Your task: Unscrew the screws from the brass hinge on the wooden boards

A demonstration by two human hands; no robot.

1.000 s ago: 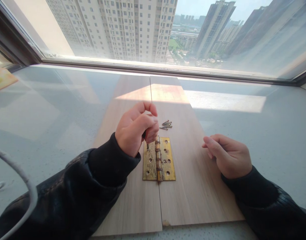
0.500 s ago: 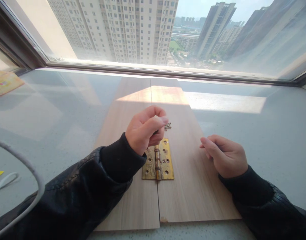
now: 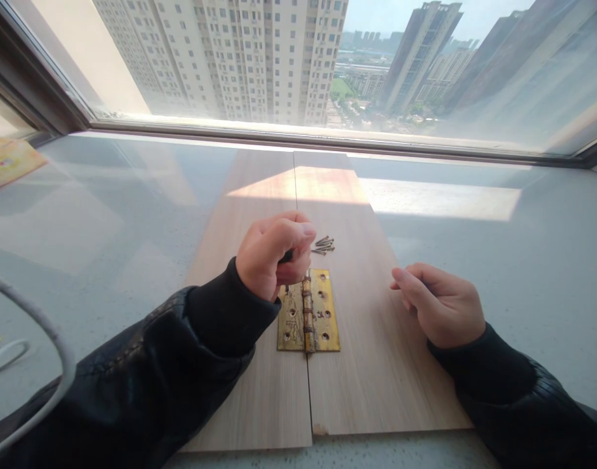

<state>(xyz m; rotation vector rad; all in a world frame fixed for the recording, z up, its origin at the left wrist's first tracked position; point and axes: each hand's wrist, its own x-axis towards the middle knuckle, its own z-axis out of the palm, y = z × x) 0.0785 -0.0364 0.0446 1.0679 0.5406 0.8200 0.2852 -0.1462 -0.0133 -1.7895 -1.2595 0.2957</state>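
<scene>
A brass hinge (image 3: 314,312) lies across the seam of two pale wooden boards (image 3: 366,365) set side by side. My left hand (image 3: 271,257) is closed round a small dark-handled screwdriver, held upright over the hinge's left leaf near its top. Just beyond the hinge lies a small pile of several screws (image 3: 323,245). My right hand (image 3: 442,305) rests on the right board with its fingers curled loosely; I cannot see anything in it.
The boards lie on a grey stone sill (image 3: 107,215) under a wide window. A white cable (image 3: 44,326) loops at the near left. A yellow card (image 3: 8,163) lies at the far left.
My left hand swung right over the hinge's top and the screws, then came back left over the left leaf. The right hand has hardly moved.
</scene>
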